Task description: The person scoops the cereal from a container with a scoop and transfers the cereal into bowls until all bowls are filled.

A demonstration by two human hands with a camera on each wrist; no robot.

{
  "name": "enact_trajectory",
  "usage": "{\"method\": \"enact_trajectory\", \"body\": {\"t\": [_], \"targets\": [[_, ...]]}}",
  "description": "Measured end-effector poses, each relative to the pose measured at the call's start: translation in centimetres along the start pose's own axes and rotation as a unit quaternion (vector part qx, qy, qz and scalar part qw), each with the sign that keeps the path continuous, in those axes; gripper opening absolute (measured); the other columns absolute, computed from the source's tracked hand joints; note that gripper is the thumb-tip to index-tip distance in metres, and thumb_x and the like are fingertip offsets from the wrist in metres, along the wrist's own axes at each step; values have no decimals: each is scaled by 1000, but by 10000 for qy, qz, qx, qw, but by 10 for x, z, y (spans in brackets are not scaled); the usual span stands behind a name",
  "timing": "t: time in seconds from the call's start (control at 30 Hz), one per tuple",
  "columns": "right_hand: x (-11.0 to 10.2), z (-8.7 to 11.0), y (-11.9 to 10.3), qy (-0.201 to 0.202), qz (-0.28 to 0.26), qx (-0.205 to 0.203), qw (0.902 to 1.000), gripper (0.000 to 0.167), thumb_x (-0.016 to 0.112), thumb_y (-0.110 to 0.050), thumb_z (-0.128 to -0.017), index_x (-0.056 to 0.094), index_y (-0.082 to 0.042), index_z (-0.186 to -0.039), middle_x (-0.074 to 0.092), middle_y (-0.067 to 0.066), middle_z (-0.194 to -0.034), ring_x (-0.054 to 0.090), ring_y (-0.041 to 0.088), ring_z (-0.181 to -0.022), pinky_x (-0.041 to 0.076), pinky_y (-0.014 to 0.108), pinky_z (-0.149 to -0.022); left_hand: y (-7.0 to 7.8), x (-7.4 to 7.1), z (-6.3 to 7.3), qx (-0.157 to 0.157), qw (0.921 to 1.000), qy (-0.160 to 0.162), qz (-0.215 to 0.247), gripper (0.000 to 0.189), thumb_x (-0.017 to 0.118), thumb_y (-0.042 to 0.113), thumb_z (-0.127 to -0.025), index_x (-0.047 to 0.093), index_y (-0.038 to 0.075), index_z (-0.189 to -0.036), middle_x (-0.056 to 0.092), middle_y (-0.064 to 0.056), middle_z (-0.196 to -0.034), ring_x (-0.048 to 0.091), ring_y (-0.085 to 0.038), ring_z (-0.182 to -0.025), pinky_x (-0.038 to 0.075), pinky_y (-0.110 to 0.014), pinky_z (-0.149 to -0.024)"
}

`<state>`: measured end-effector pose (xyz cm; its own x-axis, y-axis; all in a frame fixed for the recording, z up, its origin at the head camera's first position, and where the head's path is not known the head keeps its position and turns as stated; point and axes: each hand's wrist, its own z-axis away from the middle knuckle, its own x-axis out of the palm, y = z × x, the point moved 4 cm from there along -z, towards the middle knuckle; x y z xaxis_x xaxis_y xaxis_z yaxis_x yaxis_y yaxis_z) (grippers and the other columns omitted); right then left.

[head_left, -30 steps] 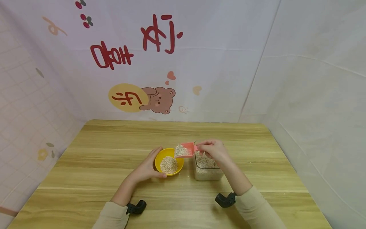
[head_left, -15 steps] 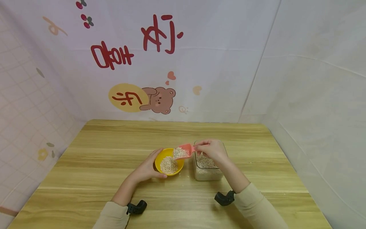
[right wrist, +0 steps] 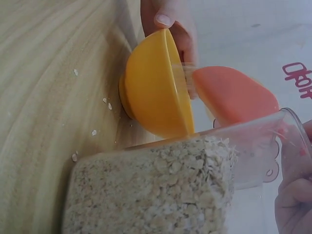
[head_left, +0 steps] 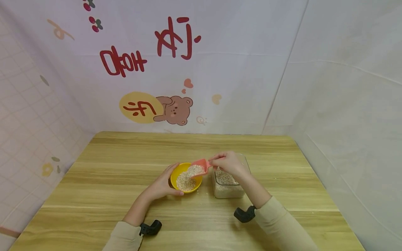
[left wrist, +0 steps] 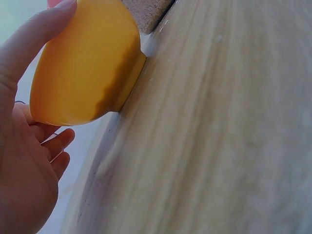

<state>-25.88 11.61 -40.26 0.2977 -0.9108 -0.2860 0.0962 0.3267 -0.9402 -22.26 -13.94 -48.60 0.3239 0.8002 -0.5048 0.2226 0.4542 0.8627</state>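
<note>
My left hand (head_left: 161, 184) holds a yellow bowl (head_left: 174, 171) from its left side, thumb at the near rim and fingers round the far side. Rolled oats (head_left: 185, 183) lie heaped inside. In the left wrist view the bowl (left wrist: 87, 63) stands with its foot on the table. With my right hand (head_left: 230, 164) I pinch the handle of a pink scoop (head_left: 203, 163), its lip tilted down over the bowl's right part. Oats slide off that lip onto the heap. The right wrist view shows the scoop (right wrist: 236, 95) from below, beside the bowl (right wrist: 151, 87).
Right of the bowl, under my right forearm, stands a clear square container (head_left: 228, 192) with oats in it. Loose flakes (right wrist: 94, 132) are scattered on the wooden table (head_left: 132, 150) between them. A printed cloth (head_left: 238, 69) hangs behind the table.
My right hand has moved left and slightly down with the scoop, tipping it further over the bowl. Oats now run from its lip. The left hand and bowl stay put.
</note>
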Motion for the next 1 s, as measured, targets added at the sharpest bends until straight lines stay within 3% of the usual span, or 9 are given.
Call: {"method": "enact_trajectory", "body": {"t": [0.27,0.57,0.73,1.0], "targets": [[4,-5,-6,-130,225,-134,9996,14,70,-8,-80,75,-5,-93,67,20,-73,47,15,-53,34,23,-47,-1,0,1,-13,10000,9,52,117,90,35,-62,21,6,-152,21,-14,-155,20,-35,-140,16,-61,-108],[9,-7,-10,-163,761,-552,9954,11,69,-10,-78,76,-7,-86,66,10,-64,59,22,-59,40,26,-52,-1,0,0,-76,9998,-19,156,115,90,29,-64,20,6,-152,19,-15,-155,19,-36,-140,16,-61,-108],[9,-6,-12,-209,924,-611,9936,8,69,-10,-78,75,-8,-84,66,6,-64,61,27,-62,39,27,-53,0,0,1,-107,9998,-26,166,115,90,29,-64,20,6,-152,19,-15,-155,19,-36,-140,17,-60,-108],[8,-3,-21,-372,934,-724,9923,8,68,-5,-79,74,-3,-84,67,15,-68,62,39,-65,35,25,-48,0,1,1,-64,9999,-3,114,116,90,30,-63,21,6,-152,19,-16,-155,18,-37,-140,16,-61,-108]]}}
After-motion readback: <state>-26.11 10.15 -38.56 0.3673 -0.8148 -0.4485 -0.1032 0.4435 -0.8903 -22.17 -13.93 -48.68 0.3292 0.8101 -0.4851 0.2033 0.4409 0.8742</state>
